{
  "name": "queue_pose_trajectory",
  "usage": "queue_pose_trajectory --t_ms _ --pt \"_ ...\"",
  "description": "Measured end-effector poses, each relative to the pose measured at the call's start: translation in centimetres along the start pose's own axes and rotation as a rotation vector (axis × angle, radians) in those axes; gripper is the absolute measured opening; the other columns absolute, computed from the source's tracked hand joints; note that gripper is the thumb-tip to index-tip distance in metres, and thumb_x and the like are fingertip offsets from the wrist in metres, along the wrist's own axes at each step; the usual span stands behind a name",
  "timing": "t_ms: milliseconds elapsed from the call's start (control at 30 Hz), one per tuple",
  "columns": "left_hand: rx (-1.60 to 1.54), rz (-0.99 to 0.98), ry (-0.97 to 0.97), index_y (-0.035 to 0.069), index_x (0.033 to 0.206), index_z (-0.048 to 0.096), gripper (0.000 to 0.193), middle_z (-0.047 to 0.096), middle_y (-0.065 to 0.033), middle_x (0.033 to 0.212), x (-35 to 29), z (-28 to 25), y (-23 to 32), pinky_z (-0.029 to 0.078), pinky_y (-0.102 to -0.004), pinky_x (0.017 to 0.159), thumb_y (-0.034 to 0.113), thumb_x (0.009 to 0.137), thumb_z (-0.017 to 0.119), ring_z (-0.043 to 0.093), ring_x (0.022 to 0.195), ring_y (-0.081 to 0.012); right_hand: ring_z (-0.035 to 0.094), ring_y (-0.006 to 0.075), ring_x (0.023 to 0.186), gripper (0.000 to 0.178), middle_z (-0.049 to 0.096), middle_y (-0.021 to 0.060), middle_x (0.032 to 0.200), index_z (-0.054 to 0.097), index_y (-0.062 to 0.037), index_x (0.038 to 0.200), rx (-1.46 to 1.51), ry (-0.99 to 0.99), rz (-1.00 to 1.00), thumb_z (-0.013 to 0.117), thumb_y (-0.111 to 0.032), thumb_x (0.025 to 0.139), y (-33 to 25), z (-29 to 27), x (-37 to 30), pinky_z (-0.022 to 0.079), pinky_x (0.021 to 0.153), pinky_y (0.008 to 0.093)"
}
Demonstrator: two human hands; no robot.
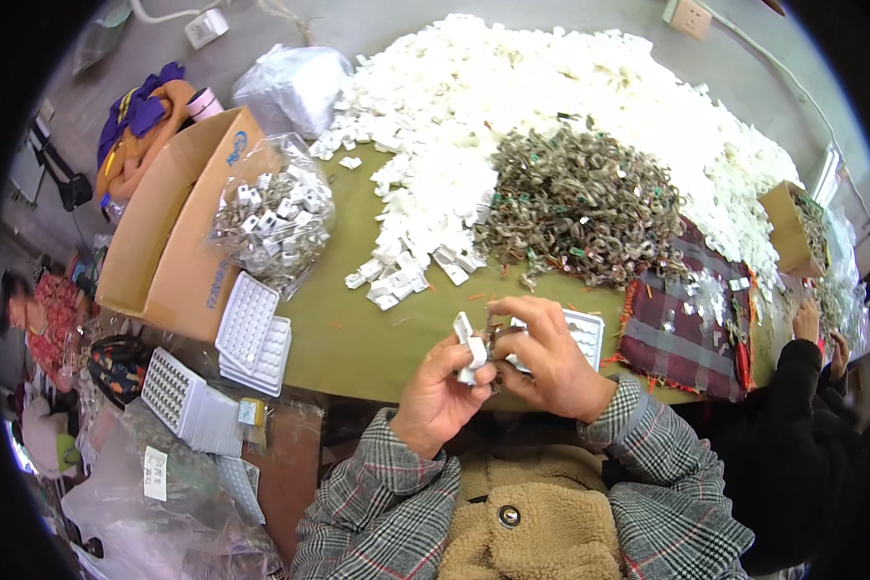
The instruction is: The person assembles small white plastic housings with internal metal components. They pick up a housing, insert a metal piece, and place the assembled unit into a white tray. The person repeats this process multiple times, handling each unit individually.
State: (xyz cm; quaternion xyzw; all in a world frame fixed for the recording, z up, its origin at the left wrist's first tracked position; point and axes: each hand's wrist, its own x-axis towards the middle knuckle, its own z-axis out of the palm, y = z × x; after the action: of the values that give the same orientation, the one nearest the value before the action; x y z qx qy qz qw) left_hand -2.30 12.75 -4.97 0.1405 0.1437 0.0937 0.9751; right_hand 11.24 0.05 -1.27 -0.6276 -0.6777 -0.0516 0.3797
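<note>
My left hand (433,391) is closed around a small white plastic case (471,348), its flap-like part standing up. My right hand (546,353) is right beside it, fingers curled and pinched together over the case. A small dark bit shows at those fingertips, too small to name. Behind my right hand a white tray with round pockets (588,332) lies on the table's front edge. Ahead of my hands, loose white cases (396,280) spread from a large white heap (551,72). Against that heap rests a mound of small grey-brown curled pieces (585,203).
The table has an olive cover (324,333). At left stand a cardboard box (169,237), a clear bag of white pieces (280,217) and stacked pocketed trays (251,338). A plaid cloth (681,329) lies at right, near another person's hands (807,319) and a small carton (793,229).
</note>
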Motion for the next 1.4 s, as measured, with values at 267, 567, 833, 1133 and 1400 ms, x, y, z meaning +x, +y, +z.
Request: queue_pose_trajectory --t_ms 267,567,833,1133,1400 --pt "0.144 0.129 -0.246 0.001 0.106 0.061 0.014 0.066 -0.0175 0.106 -0.9 0.4 2.3 0.056 -0.028 0.06 0.006 0.094 0.056 0.062 0.069 -0.0162 0.06 0.0308 0.113 0.022 0.061 0.0193 0.122 0.064 -0.0017 0.102 0.284 0.035 0.437 0.066 0.004 0.082 -1.5 -1.9 -2.9 0.048 0.095 0.0374" --pt "1.3 0.448 -0.138 0.0 0.093 0.07 0.014 0.071 -0.0082 0.103 -2.9 2.4 -0.1 0.053 -0.0263 0.074 0.003 0.08 0.072 0.067 0.086 -0.0139 0.065 0.0125 0.096 0.024 0.068 0.0065 0.104 0.065 0.0054 0.113 0.91 0.115 0.755 0.055 -0.013 0.103 -1.7 -1.0 -3.5 0.053 0.089 0.0285" --pt "1.981 0.65 -0.403 0.004 0.095 0.066 0.021 0.065 -0.0122 0.099 -4.2 3.3 -1.3 0.057 -0.0349 0.066 0.003 0.075 0.07 0.068 0.077 -0.0271 0.061 0.0182 0.089 0.016 0.063 0.0104 0.097 0.066 0.003 0.105 0.617 0.196 0.54 0.066 -0.002 0.09 -3.6 -2.5 -3.7 0.05 0.078 0.0297" --pt "2.273 0.524 -0.676 0.001 0.081 0.056 0.013 0.058 -0.0127 0.071 -4.5 4.3 -3.9 0.055 -0.0368 0.059 0.005 0.075 0.066 0.066 0.069 -0.0284 0.061 0.0249 0.088 0.015 0.062 0.0122 0.097 0.065 0.0028 0.099 0.595 -0.073 0.513 0.07 -0.004 0.086 -3.8 -3.4 -5.3 0.05 0.077 0.0333" --pt "1.465 0.086 -0.394 0.0 0.093 0.07 0.012 0.071 -0.0151 0.094 -4.2 4.6 -5.7 0.056 -0.027 0.062 0.002 0.082 0.068 0.07 0.072 -0.0198 0.061 0.016 0.096 0.015 0.06 0.0055 0.098 0.051 -0.0054 0.104 1.331 0.503 0.526 0.061 0.0 0.095 -2.1 -3.9 -10.2 0.051 0.088 0.033"
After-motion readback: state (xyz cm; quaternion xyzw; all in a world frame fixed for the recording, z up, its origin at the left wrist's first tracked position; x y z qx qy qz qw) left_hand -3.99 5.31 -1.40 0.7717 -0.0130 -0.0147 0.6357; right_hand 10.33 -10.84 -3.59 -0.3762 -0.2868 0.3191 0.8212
